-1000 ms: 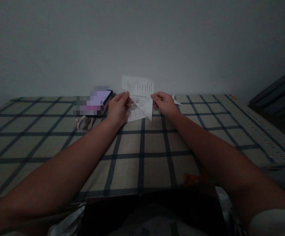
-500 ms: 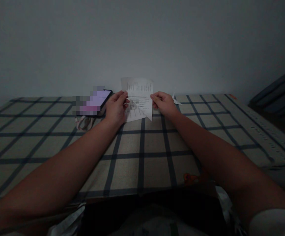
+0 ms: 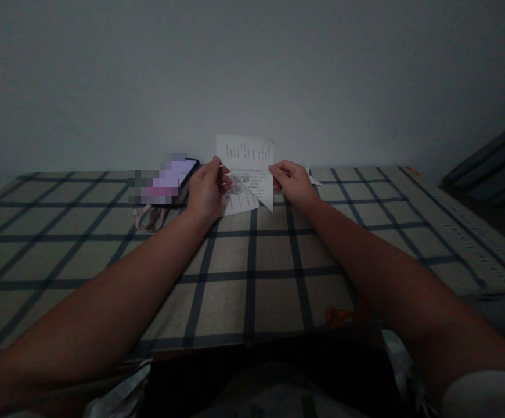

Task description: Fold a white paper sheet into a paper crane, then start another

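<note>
A white printed paper sheet, partly folded with a pointed flap hanging down, is held upright above the far part of the checked cloth. My left hand pinches its left edge with closed fingers. My right hand pinches its right edge the same way. Both forearms stretch out over the cloth toward the wall.
A phone with a lit screen lies left of my left hand, with a pale cord beside it. A small white folded paper piece lies behind my right hand. A dark object stands at the far right.
The sheet has risen slightly and its folded flap has shifted a little to the right between my fingers. Both hands stay on its edges.
</note>
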`<state>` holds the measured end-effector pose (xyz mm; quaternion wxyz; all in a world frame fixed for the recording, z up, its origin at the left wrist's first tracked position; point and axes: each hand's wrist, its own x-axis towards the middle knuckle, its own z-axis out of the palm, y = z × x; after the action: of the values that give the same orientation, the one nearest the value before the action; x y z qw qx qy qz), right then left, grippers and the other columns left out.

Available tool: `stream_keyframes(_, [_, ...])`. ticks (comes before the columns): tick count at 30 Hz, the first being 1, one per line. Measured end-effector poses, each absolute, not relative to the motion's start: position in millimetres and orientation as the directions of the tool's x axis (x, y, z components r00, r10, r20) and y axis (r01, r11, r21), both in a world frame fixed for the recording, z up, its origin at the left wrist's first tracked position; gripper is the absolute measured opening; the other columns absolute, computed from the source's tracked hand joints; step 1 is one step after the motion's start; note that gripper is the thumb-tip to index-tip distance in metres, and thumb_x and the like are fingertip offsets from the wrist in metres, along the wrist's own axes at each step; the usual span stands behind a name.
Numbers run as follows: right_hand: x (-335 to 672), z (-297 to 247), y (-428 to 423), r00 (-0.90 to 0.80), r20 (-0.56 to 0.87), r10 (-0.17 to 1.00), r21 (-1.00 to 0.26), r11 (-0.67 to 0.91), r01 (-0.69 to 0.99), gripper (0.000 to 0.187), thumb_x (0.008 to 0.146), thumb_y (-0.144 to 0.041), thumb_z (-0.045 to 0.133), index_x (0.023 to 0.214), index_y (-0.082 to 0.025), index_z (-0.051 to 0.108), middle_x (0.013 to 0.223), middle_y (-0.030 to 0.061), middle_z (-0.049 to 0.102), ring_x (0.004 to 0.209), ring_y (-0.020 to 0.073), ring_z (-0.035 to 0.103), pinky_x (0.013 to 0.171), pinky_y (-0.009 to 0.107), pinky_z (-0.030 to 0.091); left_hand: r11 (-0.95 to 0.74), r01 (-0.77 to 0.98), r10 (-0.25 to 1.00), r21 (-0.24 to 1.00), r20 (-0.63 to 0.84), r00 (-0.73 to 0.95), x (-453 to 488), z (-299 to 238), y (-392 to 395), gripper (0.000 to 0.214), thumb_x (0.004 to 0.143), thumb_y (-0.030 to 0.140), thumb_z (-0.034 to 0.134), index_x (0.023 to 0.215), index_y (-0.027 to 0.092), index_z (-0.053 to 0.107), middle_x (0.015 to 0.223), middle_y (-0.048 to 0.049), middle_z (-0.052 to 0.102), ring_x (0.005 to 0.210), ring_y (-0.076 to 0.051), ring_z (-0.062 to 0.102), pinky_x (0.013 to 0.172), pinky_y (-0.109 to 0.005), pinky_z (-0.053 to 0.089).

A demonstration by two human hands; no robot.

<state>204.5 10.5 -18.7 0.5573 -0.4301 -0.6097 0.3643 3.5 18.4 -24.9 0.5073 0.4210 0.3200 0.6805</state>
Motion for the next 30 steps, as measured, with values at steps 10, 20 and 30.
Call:
stream_keyframes(10, [203.4, -14.1, 5.9, 0.014, 0.348, 0.937, -0.929, 0.342, 0.143, 0.022, 0.094, -0.031, 0.063, 0.076, -0.018, 0.060, 0.063, -0.0028, 0.057, 0.056, 0.0082, 0.052, 0.055, 0.021, 0.044, -0.280, -0.240, 0.959, 0.929, 0.280, -0.037, 7.9, -32.2, 14.3, 0.030, 0.072, 0.043, 0.085, 0.076, 0.016, 0.072, 0.065, 0.0001, 0.063, 0.052, -0.007, 0.051, 0.049, -0.018, 0.041])
stream_keyframes(20, [204.1, -14.6, 5.1, 0.011, 0.344, 0.939, -0.930, 0.339, 0.142, 0.027, 0.092, -0.040, 0.066, 0.077, -0.019, 0.060, 0.063, -0.0028, 0.058, 0.056, 0.0078, 0.052, 0.055, 0.020, 0.045, -0.265, -0.160, 0.956, 0.951, 0.281, 0.086, 9.5, -27.2, 7.3, 0.036, 0.074, 0.046, 0.082, 0.063, 0.016, 0.065, 0.058, -0.0006, 0.059, 0.051, -0.008, 0.051, 0.046, -0.019, 0.037])
stream_keyframes(30, [204.2, -17.5, 6.6, -0.064, 0.333, 0.941, -0.936, 0.338, 0.096, 0.045, 0.094, -0.058, 0.058, 0.071, -0.019, 0.058, 0.063, -0.0016, 0.058, 0.054, 0.0074, 0.051, 0.053, 0.020, 0.044, -0.380, -0.027, 0.925, 0.925, 0.380, 0.001, 5.8, -29.9, 10.2, 0.033, 0.080, 0.040, 0.076, 0.059, 0.018, 0.064, 0.051, 0.0008, 0.055, 0.046, -0.009, 0.044, 0.045, -0.022, 0.033])
